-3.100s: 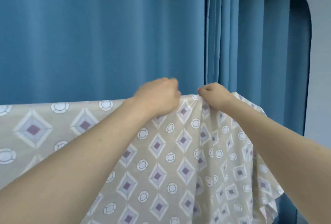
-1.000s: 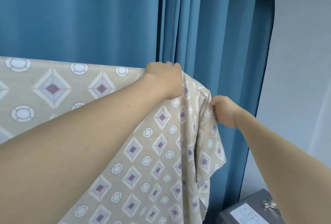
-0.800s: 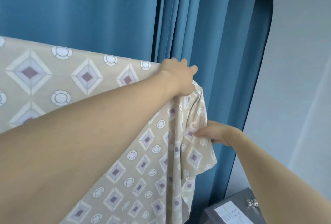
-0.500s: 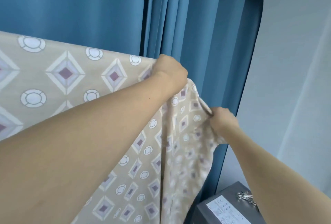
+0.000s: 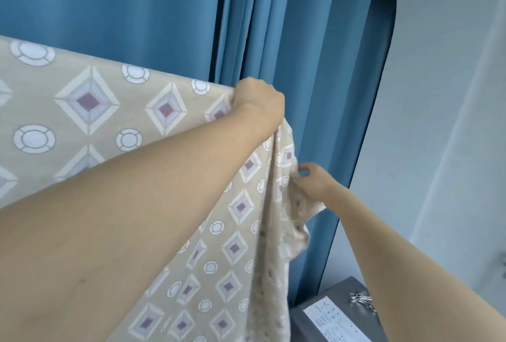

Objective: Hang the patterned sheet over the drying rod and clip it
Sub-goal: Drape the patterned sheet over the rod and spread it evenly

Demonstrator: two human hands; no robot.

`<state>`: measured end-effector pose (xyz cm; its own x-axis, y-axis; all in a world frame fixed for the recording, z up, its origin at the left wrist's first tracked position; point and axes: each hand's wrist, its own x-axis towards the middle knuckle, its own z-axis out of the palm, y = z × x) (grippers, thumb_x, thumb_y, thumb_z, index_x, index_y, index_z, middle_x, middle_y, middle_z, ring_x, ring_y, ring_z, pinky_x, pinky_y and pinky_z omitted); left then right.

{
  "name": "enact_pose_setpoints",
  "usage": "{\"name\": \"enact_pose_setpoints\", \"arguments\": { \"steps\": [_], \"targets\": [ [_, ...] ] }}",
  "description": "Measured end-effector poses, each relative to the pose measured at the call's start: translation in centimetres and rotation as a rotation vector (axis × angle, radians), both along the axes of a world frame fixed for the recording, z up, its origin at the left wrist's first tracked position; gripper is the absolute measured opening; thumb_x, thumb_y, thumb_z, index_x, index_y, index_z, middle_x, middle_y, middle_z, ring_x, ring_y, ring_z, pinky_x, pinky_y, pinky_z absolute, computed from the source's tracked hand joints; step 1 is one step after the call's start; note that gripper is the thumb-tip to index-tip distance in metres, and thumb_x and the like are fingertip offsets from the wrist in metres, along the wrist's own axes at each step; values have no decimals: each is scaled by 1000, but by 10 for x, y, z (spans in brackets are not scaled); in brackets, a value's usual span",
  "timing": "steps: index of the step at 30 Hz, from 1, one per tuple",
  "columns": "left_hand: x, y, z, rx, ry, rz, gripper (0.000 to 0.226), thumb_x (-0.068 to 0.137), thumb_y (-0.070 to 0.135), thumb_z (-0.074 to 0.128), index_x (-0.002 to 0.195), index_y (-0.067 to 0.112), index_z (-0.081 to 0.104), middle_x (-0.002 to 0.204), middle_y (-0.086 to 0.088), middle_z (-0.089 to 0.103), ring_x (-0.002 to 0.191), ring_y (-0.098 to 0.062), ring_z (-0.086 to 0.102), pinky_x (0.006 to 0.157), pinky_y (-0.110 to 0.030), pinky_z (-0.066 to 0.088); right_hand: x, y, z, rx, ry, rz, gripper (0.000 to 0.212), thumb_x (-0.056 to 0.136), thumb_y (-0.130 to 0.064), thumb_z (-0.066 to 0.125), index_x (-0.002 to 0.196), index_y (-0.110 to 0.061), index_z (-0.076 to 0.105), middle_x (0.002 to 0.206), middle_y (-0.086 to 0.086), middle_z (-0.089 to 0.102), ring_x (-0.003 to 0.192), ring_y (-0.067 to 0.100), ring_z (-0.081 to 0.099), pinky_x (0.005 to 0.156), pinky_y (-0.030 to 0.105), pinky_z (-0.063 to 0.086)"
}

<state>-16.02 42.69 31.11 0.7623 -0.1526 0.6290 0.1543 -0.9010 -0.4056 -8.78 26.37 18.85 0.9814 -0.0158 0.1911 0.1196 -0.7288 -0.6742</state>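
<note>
The beige patterned sheet (image 5: 115, 111), printed with diamonds and white circles, hangs across the left of the view with its top edge running level; the rod beneath it is hidden by the cloth. My left hand (image 5: 260, 103) grips the sheet's top right corner. Lower down, my right hand (image 5: 315, 183) pinches the bunched right side edge of the sheet, which hangs in loose folds. A small heap of metal clips (image 5: 361, 302) lies on a grey box at the bottom right.
Blue curtains (image 5: 301, 40) hang right behind the sheet. A pale wall (image 5: 438, 95) fills the right side. The grey box (image 5: 328, 317) with a white label stands low at the right, under my right forearm.
My right hand has dropped from the top edge down the sheet's side edge and now gathers it lower. My left hand keeps hold of the top corner. The view has swung right.
</note>
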Motion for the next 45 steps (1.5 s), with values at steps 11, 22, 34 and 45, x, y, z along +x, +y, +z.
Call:
{"name": "enact_pose_setpoints", "arguments": {
  "steps": [11,22,34,45],
  "targets": [
    [-29,26,24,-358,115,-155,15,87,7,49,99,13,55,79,-1,48,71,-21,47,52,-28,30,-21,36,40,309,-243,163,11,78,-3,44,74,4,50,71,7,44,67,20,38,63,30,34],
    [-55,67,1,-93,-120,-25,52,103,50,16,86,20,55,76,-2,46,77,-26,48,57,-31,29,4,33,89,589,-354,-174,24,88,-13,54,64,-12,54,57,9,54,49,23,48,58,38,51],
    [-59,81,6,-162,-34,-31,28,101,32,30,111,18,51,91,-1,58,80,-25,50,57,-32,27,-19,85,97,52,-143,93,52,98,-48,31,95,-6,61,87,7,61,84,28,58,83,36,46],
    [-123,151,-8,-187,-269,143,55,104,43,17,67,14,45,60,-2,41,56,-21,42,53,-28,25,-89,165,113,0,-804,400,48,101,-39,32,73,-6,52,72,5,56,74,24,52,70,38,44]
  ]
}}
